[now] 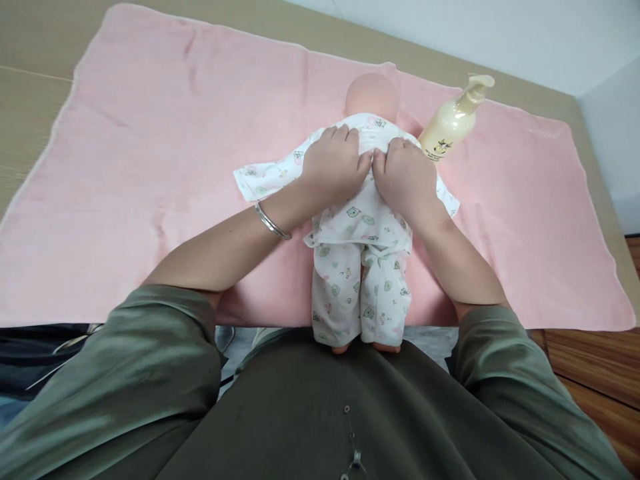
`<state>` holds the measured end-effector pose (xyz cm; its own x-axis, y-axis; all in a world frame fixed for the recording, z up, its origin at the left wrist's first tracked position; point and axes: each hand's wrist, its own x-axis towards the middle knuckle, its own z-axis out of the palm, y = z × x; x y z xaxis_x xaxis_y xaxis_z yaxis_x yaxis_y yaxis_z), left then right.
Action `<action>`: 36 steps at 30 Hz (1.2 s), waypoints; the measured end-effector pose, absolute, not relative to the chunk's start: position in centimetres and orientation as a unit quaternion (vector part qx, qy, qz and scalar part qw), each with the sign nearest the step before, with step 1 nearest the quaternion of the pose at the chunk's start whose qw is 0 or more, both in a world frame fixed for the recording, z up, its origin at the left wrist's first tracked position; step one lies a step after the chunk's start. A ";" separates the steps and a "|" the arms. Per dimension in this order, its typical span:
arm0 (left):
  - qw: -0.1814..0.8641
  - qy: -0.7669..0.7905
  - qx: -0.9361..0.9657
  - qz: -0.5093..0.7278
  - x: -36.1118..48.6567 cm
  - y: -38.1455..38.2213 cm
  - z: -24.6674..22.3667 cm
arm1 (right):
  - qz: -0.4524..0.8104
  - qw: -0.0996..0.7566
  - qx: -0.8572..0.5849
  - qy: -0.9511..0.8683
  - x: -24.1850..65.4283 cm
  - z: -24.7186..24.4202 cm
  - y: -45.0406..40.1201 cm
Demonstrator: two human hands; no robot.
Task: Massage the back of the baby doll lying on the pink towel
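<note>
A baby doll (371, 97) in white printed pyjamas lies lengthwise before me, its bald head away from me and no face showing. Both hands rest on the upper part of its shirt (360, 217). My left hand (336, 160) is closed, fingers curled into the cloth, with a silver bangle on the wrist. Close beside it, my right hand (406, 170) is curled on the same shirt, the two thumbs almost touching. Under my palms part of the shirt is hidden. The printed trousers (337, 293) reach towards me, and the doll's feet stick out at the table's front edge.
A pink blanket (200, 120) covers most of the wooden table (30, 100). Just right of the doll's shoulder is a cream pump bottle (450, 123) with a cow picture. A white wall (500, 33) stands behind the table. My body is against the front edge.
</note>
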<state>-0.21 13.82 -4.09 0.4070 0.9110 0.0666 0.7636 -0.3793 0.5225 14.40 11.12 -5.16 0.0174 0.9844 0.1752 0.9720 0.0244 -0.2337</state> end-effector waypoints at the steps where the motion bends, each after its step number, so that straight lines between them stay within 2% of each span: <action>1: 0.205 0.514 0.813 0.180 -0.2 14.2 -4.3 | 0.020 0.141 -0.698 -0.702 14.2 -5.0 10.7; 8: 0.174 0.495 0.822 0.223 -0.3 15.2 -5.5 | 0.021 0.150 -0.671 -0.725 13.8 -4.5 9.1; 16: 0.159 0.510 0.814 0.226 0.3 14.0 -6.1 | 0.045 0.104 -0.678 -0.726 14.0 -4.0 9.7; 24: 0.157 0.517 0.808 0.235 0.5 13.8 -6.3 | 0.044 0.169 -0.664 -0.727 13.9 -5.3 9.6; 36: 0.162 0.526 0.807 0.213 0.6 13.7 -6.0 | 0.051 0.118 -0.666 -0.735 14.6 -5.1 10.7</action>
